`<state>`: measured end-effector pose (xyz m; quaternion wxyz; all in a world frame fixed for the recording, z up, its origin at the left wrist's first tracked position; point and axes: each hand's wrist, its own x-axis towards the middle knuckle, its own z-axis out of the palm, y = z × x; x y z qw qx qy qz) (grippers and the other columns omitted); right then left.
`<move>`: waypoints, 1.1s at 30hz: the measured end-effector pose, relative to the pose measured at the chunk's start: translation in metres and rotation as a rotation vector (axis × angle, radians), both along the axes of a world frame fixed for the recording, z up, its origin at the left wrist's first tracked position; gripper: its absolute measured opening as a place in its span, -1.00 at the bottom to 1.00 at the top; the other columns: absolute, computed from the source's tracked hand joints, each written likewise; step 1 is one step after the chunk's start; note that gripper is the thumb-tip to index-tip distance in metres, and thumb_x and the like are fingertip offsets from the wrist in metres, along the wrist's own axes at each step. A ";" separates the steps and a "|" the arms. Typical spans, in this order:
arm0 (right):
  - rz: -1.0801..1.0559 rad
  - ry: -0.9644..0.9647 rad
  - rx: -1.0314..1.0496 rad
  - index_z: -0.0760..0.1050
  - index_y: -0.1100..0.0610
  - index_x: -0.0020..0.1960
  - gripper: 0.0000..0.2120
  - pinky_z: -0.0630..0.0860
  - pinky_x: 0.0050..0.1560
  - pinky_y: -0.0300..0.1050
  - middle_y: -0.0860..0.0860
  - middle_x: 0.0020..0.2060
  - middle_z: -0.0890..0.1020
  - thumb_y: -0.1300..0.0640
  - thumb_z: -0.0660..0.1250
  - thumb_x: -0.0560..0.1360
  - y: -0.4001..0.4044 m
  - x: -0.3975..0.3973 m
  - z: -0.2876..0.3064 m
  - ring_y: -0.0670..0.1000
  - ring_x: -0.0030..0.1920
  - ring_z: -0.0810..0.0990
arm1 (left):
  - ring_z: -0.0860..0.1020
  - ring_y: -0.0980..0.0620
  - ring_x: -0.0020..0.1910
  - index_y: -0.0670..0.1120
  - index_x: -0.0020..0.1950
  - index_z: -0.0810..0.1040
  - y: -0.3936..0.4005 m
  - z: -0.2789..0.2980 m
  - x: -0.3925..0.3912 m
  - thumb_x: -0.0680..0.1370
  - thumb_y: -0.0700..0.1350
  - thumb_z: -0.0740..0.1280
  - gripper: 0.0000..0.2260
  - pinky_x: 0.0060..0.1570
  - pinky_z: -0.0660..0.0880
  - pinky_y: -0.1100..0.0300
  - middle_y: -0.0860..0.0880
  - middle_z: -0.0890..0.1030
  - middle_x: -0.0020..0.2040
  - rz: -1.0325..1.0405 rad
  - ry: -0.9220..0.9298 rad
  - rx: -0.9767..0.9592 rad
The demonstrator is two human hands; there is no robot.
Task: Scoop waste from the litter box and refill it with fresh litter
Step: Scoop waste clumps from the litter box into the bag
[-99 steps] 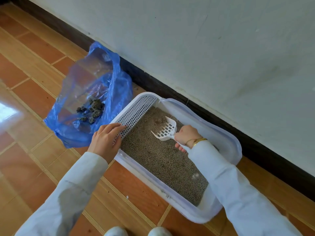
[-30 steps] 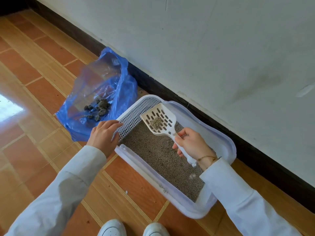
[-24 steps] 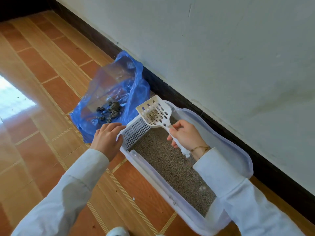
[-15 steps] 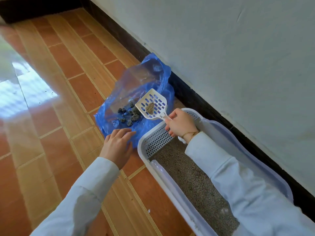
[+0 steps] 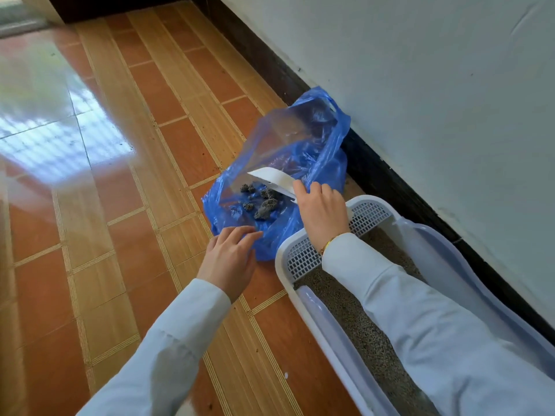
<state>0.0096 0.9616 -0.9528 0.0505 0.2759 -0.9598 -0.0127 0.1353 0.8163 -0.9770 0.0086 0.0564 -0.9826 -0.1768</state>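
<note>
Your right hand [image 5: 322, 211] is wrapped around the handle of the white plastic litter scoop [image 5: 274, 179], palm down, with the scoop's head turned over inside the mouth of the translucent blue plastic bag [image 5: 312, 145]. The handle itself is hidden under your fingers. Below the scoop, a cluster of dark grey waste clumps [image 5: 259, 199] lies on the bottom of the bag, and the bag sits on the floor against the dark baseboard [image 5: 375, 172].

Your left hand [image 5: 231, 259] hovers with fingers loosely spread and slightly curled, the fingertips right at the near edge of the bag; you cannot tell whether they touch the plastic.

The white rectangular plastic litter box [image 5: 330, 340] stands just beside the bag, along the pale wall [image 5: 435, 85]. Its slotted grid panel [image 5: 303, 256] is at the end nearest the bag, and your right forearm crosses over it. Grey-brown granular litter [image 5: 360, 325] fills the tray behind the grid. A thin gold bracelet [image 5: 327, 244] shows at your right wrist, at the cuff of your pale blue sleeve [image 5: 420, 319]. The floor is glossy orange and tan tile [image 5: 120, 235].
</note>
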 end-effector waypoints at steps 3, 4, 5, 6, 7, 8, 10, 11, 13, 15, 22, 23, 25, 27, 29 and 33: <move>-0.039 -0.058 -0.075 0.24 0.16 0.33 -0.62 0.46 -0.03 0.00 0.17 0.03 0.56 0.26 0.23 0.55 0.008 0.005 0.007 0.16 0.02 0.54 | 0.37 0.00 0.33 0.01 0.36 0.43 0.003 0.003 0.000 0.59 -0.12 0.19 -0.67 0.25 0.33 0.06 0.05 0.48 0.32 -0.017 -0.005 -0.012; -0.090 -0.114 -0.162 0.27 0.16 0.28 -0.66 0.48 -0.06 0.03 0.16 0.02 0.57 0.25 0.25 0.55 0.014 0.006 0.010 0.17 0.01 0.56 | 0.36 0.00 0.33 0.01 0.36 0.43 0.005 0.004 0.000 0.59 -0.12 0.19 -0.66 0.25 0.33 0.05 0.05 0.48 0.32 -0.025 -0.001 -0.013; -0.162 -0.204 -0.281 0.29 0.16 0.21 -0.74 0.49 -0.09 0.05 0.15 -0.01 0.58 0.23 0.26 0.55 0.021 0.008 0.014 0.17 -0.01 0.58 | 0.37 0.00 0.33 0.00 0.36 0.44 0.007 0.006 -0.001 0.59 -0.13 0.19 -0.66 0.25 0.34 0.05 0.05 0.48 0.32 -0.035 0.005 -0.012; -0.247 -0.321 -0.418 0.32 0.16 0.14 -0.81 0.49 -0.11 0.05 0.13 -0.06 0.59 0.20 0.25 0.56 0.029 0.011 0.018 0.14 -0.05 0.59 | 0.37 -0.01 0.33 0.00 0.36 0.44 0.009 0.008 -0.001 0.58 -0.13 0.20 -0.66 0.25 0.34 0.04 0.04 0.49 0.31 -0.044 0.012 -0.008; -0.335 -0.441 -0.561 0.35 0.16 0.08 -0.86 0.49 -0.12 -0.01 0.10 -0.10 0.61 0.17 0.25 0.57 0.039 0.014 0.022 0.08 -0.10 0.60 | 0.38 -0.02 0.32 -0.01 0.35 0.45 0.011 0.010 -0.002 0.58 -0.13 0.21 -0.67 0.26 0.35 0.02 0.04 0.49 0.31 -0.054 0.019 -0.002; -0.420 -0.545 -0.700 0.38 0.17 0.05 -0.88 0.46 -0.14 -0.07 0.09 -0.12 0.65 0.14 0.26 0.57 0.050 0.019 0.025 -0.03 -0.17 0.60 | 0.38 -0.03 0.32 -0.01 0.35 0.45 0.015 0.012 -0.003 0.58 -0.14 0.21 -0.67 0.25 0.35 0.01 0.03 0.49 0.31 -0.066 0.026 0.005; -0.572 -0.702 -0.908 0.44 0.20 0.04 -0.86 0.43 -0.19 -0.16 0.07 -0.16 0.70 0.15 0.30 0.54 0.077 0.034 0.030 -0.23 -0.32 0.57 | 0.38 -0.05 0.32 -0.01 0.35 0.46 0.024 0.017 -0.005 0.58 -0.13 0.21 -0.67 0.25 0.34 -0.01 0.02 0.49 0.31 -0.096 0.035 0.014; -0.643 -0.757 -0.972 0.47 0.21 0.06 -0.84 0.45 -0.22 -0.18 0.05 -0.18 0.71 0.17 0.32 0.52 0.092 0.044 0.033 -0.25 -0.31 0.58 | 0.38 -0.05 0.32 -0.01 0.35 0.45 0.030 0.018 -0.006 0.58 -0.13 0.21 -0.67 0.24 0.33 -0.02 0.02 0.49 0.31 -0.115 0.036 0.019; -0.760 -0.855 -1.053 0.49 0.20 0.10 -0.82 0.49 -0.26 -0.17 0.02 -0.20 0.71 0.21 0.34 0.51 0.126 0.067 0.035 -0.17 -0.24 0.62 | 0.37 -0.05 0.33 -0.01 0.35 0.45 0.044 0.022 -0.008 0.59 -0.13 0.20 -0.67 0.24 0.32 -0.02 0.01 0.48 0.32 -0.162 0.036 0.026; -0.839 -0.942 -1.082 0.48 0.20 0.12 -0.79 0.49 -0.21 -0.13 0.00 -0.24 0.72 0.24 0.37 0.49 0.156 0.092 0.035 -0.10 -0.22 0.64 | 0.38 -0.06 0.33 0.00 0.34 0.46 0.059 0.024 -0.009 0.59 -0.13 0.21 -0.68 0.25 0.33 -0.03 0.00 0.49 0.32 -0.212 0.041 0.038; -1.120 -1.036 -0.976 0.53 0.19 -0.03 -0.77 0.55 -0.25 -0.07 0.09 -0.20 0.66 0.29 0.50 0.36 0.217 0.164 0.009 0.06 -0.20 0.62 | 0.43 -0.13 0.28 -0.04 0.30 0.50 0.088 0.025 -0.012 0.56 -0.19 0.25 -0.69 0.20 0.40 -0.13 -0.06 0.52 0.28 -0.326 0.024 0.085; -1.147 -1.030 -0.961 0.54 0.18 -0.09 -0.81 0.52 -0.31 -0.14 0.06 -0.24 0.65 0.30 0.50 0.36 0.223 0.170 0.006 0.01 -0.25 0.61 | 0.45 -0.15 0.25 -0.06 0.29 0.52 0.091 0.024 -0.013 0.55 -0.20 0.26 -0.69 0.19 0.41 -0.16 -0.07 0.53 0.27 -0.343 0.026 0.094; -1.188 -1.028 -0.932 0.55 0.18 -0.17 -0.89 0.44 -0.46 -0.27 0.02 -0.30 0.64 0.32 0.46 0.40 0.231 0.178 0.000 -0.10 -0.40 0.57 | 0.47 -0.19 0.20 -0.09 0.25 0.54 0.097 0.022 -0.014 0.54 -0.23 0.28 -0.71 0.14 0.44 -0.18 -0.09 0.56 0.23 -0.380 0.038 0.112; -1.222 -1.054 -0.863 0.59 0.24 -0.05 -0.93 0.36 -0.56 -0.29 0.07 -0.20 0.69 0.31 0.37 0.48 0.234 0.184 -0.007 -0.09 -0.47 0.53 | 0.49 -0.21 0.18 -0.11 0.23 0.56 0.101 0.020 -0.013 0.53 -0.25 0.28 -0.72 0.12 0.45 -0.19 -0.11 0.58 0.20 -0.402 0.045 0.120; -1.241 -1.104 -0.813 0.52 0.28 0.13 -0.81 0.43 -0.41 -0.19 0.14 -0.02 0.70 0.29 0.24 0.55 0.233 0.187 -0.013 0.03 -0.33 0.57 | 0.51 -0.22 0.16 -0.12 0.20 0.58 0.105 0.018 -0.012 0.52 -0.27 0.29 -0.73 0.12 0.46 -0.19 -0.12 0.59 0.17 -0.424 0.059 0.134; -1.237 -1.137 -0.752 0.45 0.26 0.12 -0.84 0.53 -0.15 -0.08 0.15 0.00 0.56 0.31 0.16 0.57 0.229 0.186 -0.017 0.06 -0.22 0.54 | 0.52 -0.22 0.14 -0.12 0.20 0.59 0.109 0.014 -0.009 0.51 -0.28 0.29 -0.72 0.17 0.44 -0.17 -0.13 0.61 0.14 -0.432 0.057 0.165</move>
